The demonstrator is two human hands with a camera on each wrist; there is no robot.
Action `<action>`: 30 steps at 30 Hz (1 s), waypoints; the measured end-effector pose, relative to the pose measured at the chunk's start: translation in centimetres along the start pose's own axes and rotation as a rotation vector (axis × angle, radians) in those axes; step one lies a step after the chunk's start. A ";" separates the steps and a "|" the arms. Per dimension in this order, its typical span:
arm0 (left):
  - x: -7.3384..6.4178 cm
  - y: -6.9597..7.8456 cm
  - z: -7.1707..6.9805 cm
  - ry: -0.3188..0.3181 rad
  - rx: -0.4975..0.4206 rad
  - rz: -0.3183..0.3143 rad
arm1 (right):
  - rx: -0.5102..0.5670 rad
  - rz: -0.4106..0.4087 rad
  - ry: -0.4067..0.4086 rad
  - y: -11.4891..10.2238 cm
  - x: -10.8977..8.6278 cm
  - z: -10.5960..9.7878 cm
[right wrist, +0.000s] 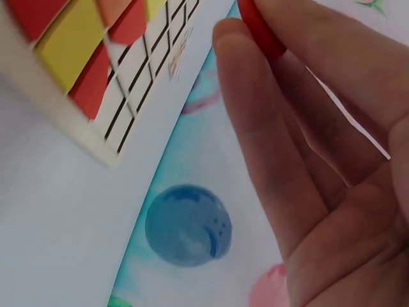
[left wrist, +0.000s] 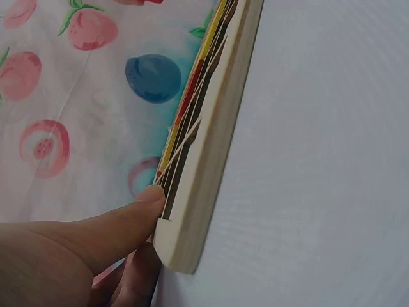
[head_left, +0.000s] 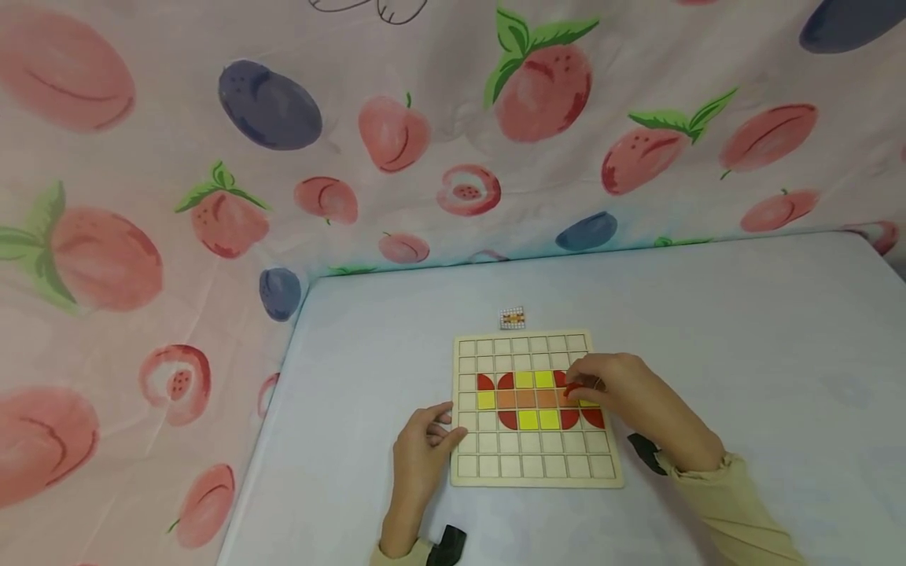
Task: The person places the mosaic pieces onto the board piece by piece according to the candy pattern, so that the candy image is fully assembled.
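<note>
A square wooden grid board (head_left: 534,468) lies on the table, its middle rows bearing red quarter-round, yellow square and orange square tiles. At its left edge my left hand (head_left: 419,450) holds the rim, thumb at the top surface and fingers bent beside it. The left wrist view shows the thumb (left wrist: 128,230) right at the board's corner (left wrist: 185,243). My right hand (head_left: 623,385) is over the right side of the pattern. Between its thumb and a finger it pinches a red tile (right wrist: 262,29), partly covered by the fingertips.
Behind the board lies a small printed pattern card (head_left: 513,317). A white cloth covers the table (head_left: 354,354), with a fruit-print curtain (head_left: 439,94) hanging along the back and left. Black straps (head_left: 447,545) are at both wrists.
</note>
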State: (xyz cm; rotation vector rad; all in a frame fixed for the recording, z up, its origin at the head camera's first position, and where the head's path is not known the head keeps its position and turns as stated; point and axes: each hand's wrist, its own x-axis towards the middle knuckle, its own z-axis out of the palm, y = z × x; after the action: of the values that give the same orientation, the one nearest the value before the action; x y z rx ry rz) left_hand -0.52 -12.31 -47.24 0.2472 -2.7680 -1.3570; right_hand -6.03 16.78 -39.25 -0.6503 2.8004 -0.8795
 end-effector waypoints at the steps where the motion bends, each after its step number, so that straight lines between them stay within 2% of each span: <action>1: 0.0 -0.1 0.0 0.000 -0.001 0.000 | 0.004 -0.008 -0.002 -0.1 0.1 0.1; 9: 0.1 -0.1 0.0 -0.002 -0.007 -0.008 | 0.003 -0.091 0.003 -1.0 1.1 1.4; 15: 0.0 0.0 0.0 0.003 -0.003 -0.011 | -0.032 -0.079 -0.004 -1.9 1.9 2.5; 23: -0.1 0.1 0.1 0.007 -0.005 0.000 | 0.035 -0.131 -0.016 -2.7 3.0 4.0; 30: 0.0 0.1 0.1 -0.001 -0.013 0.001 | 0.034 -0.150 -0.033 -3.7 3.8 5.1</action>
State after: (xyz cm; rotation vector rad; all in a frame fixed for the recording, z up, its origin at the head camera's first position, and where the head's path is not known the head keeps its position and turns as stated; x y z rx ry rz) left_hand -0.54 -12.17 -47.17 0.2453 -2.7583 -1.3753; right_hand -6.78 9.78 -41.37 -0.8712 2.7297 -0.9309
